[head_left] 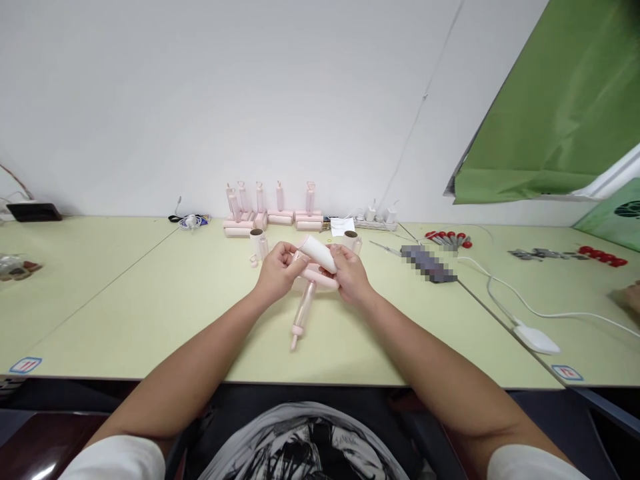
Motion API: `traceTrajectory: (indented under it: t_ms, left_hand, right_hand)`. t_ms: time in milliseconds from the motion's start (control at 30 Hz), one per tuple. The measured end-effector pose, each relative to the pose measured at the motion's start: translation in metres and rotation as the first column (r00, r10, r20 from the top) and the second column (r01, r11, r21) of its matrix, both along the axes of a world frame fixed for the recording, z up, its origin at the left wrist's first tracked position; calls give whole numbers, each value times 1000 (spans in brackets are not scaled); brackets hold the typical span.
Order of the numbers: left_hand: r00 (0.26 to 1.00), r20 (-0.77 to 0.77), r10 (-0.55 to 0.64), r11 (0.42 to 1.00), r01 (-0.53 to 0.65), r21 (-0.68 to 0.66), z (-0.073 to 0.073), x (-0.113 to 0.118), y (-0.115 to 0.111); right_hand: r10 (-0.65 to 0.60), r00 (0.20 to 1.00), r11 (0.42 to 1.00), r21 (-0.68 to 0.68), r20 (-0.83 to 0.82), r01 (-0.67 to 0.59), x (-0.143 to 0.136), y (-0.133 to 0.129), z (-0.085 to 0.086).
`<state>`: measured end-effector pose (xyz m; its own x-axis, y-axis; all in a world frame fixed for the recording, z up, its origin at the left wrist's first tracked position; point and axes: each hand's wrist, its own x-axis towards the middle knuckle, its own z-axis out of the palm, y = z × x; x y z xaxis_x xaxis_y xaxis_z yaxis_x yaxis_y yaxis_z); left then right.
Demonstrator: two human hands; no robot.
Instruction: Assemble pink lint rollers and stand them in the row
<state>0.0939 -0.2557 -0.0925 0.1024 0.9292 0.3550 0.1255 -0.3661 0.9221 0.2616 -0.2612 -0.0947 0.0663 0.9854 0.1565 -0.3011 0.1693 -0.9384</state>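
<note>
Between my two hands is a lint roller, its pink casing [324,277] lying crosswise above a clear handle [305,308] that points toward me and ends in a pink tip. A white adhesive roll [316,252] sits tilted against the casing; whether it is seated inside, I cannot tell. My left hand [278,272] pinches the casing's left end. On the other side, my right hand [351,275] grips the right end of the roll and touches the casing. Rolls with brown cores stand upright beyond, one at left [257,244] and one at right [351,240].
Several pink lint rollers [295,217] stand against the wall. A small pink piece [254,261] lies near the left roll. To the right are a blurred grey object [428,264], red-ended items [450,239], a white cable and charger [537,337], and another person's hand [634,295].
</note>
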Motion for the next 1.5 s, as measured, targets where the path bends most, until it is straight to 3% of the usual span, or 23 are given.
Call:
traceTrajectory:
  t_ms: [100, 200, 333, 533, 767, 900, 1000, 1133, 1200, 1500]
  left_hand:
    - [998, 20, -58, 997, 59, -57, 3, -4, 2]
    - [986, -37, -165, 979, 159, -130, 5, -9, 3]
    - [928, -212, -307, 942, 264, -208, 2, -13, 2]
    - [817, -386, -429, 898, 341, -278, 1, -10, -7]
    - [651, -673, -352, 927, 341, -155, -6, -12, -4]
    - [573, -744, -344, 928, 327, -177, -9, -15, -1]
    - [627, -715, -309, 939, 319, -126, -2, -22, 3]
    - [838, -513, -186, 974, 227, 17, 10, -32, 9]
    - [891, -437, -119, 985, 161, 61, 12, -35, 11]
    - [895, -437, -92, 975, 170, 142, 5, -34, 14]
  right_hand:
    - [130, 991, 987, -92, 19, -128, 5, 2, 3]
    - [174, 984, 974, -137, -35, -178, 8, 6, 3]
    - [112, 989, 979, -161, -96, -127, 9, 11, 1]
    - [43, 996, 988, -145, -83, -54, 11, 14, 0]
    - [44, 999, 991, -129, -20, -46, 12, 10, 1]
    - [31, 999, 992, -120, 19, -28, 12, 10, 1]
    - [1, 999, 993, -114, 46, 4, 12, 11, 2]
    - [-51, 995, 993, -101, 89, 60, 13, 11, 3]
    - [-75, 990, 991, -98, 123, 87, 13, 11, 3]
    - [-121, 967, 987, -80, 225, 142, 15, 14, 0]
